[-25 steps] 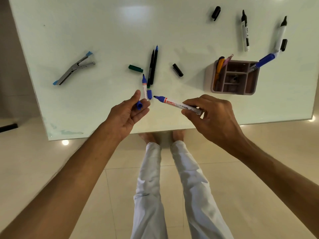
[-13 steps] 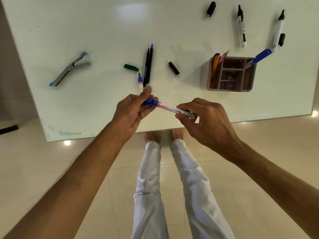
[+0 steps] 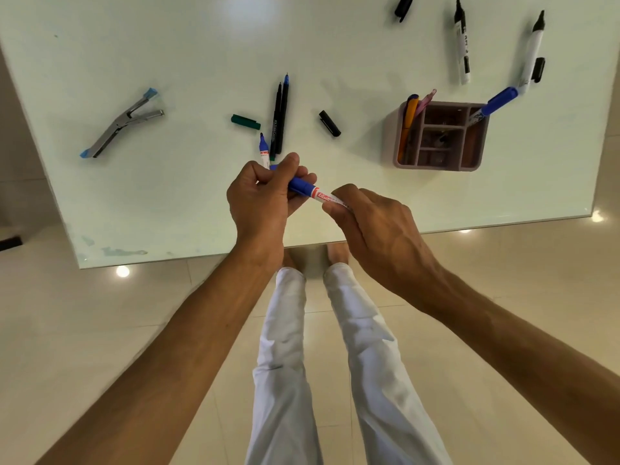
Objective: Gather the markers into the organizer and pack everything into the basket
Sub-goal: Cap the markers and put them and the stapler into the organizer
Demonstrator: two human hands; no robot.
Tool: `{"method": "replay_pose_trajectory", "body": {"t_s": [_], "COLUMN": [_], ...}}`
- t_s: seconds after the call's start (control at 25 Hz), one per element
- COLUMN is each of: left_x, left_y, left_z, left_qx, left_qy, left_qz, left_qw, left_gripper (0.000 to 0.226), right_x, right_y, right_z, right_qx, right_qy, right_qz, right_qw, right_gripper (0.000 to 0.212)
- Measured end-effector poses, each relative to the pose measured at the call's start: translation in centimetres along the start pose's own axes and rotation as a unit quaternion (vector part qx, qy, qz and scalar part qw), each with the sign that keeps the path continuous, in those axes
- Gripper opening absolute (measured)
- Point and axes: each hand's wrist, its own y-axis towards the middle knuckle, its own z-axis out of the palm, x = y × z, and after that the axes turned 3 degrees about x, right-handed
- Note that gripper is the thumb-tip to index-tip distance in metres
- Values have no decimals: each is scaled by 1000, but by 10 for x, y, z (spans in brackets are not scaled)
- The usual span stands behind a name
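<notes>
Both hands hold one blue marker [image 3: 313, 191] above the table's near edge. My left hand [image 3: 265, 199] grips its blue cap end; my right hand [image 3: 365, 223] pinches the white barrel. The brown organizer [image 3: 439, 166] stands to the right with an orange pen [image 3: 407, 124], a pink pen and a blue marker [image 3: 493, 104] in it. Loose on the table lie another blue marker [image 3: 264, 151], two thin black pens [image 3: 280, 117], a green cap [image 3: 245, 121], a black cap [image 3: 329, 123] and two black-tipped white markers [image 3: 462, 45]. No basket is in view.
A metal stapler tool [image 3: 120, 124] with blue ends lies at the left of the white table [image 3: 167, 196]. Two more black caps [image 3: 402, 7] lie at the far right. My legs in white trousers stand below the table edge on a tiled floor.
The blue cap in my left hand has gone onto the tip of the marker in my right hand. Both hands have closed together around it.
</notes>
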Motion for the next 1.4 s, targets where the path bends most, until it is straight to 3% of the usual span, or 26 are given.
{"method": "replay_pose_trajectory", "body": {"t_s": [0.28, 0.4, 0.48, 0.64, 0.8, 1.12, 1.4], "left_x": [2, 8, 10, -3, -10, -12, -8], "left_y": [-6, -5, -1, 17, 29, 44, 46], "left_z": [17, 14, 11, -3, -23, -58, -77], "left_qx": [19, 56, 69, 17, 6, -14, -25], "left_qy": [29, 96, 139, 80, 90, 103, 108], "left_qz": [10, -27, -40, -49, -52, -58, -68], "left_qw": [999, 993, 987, 995, 995, 993, 992], "left_gripper": [29, 26, 24, 25, 29, 31, 31], "right_x": [-3, -23, -41, -79, -114, -144, -144], "right_y": [-12, -10, -6, -1, 4, 36, 43], "right_z": [-4, -17, -30, -72, -103, -104, -108], "right_qx": [-16, -9, -19, -215, -304, -235, -246], "right_qy": [40, 12, 19, 110, 107, 74, 73], "right_qz": [34, 46, 99, 201, 263, 267, 266], "right_qw": [998, 999, 995, 949, 909, 932, 929], "right_gripper": [34, 40, 38, 27, 39, 38, 33]}}
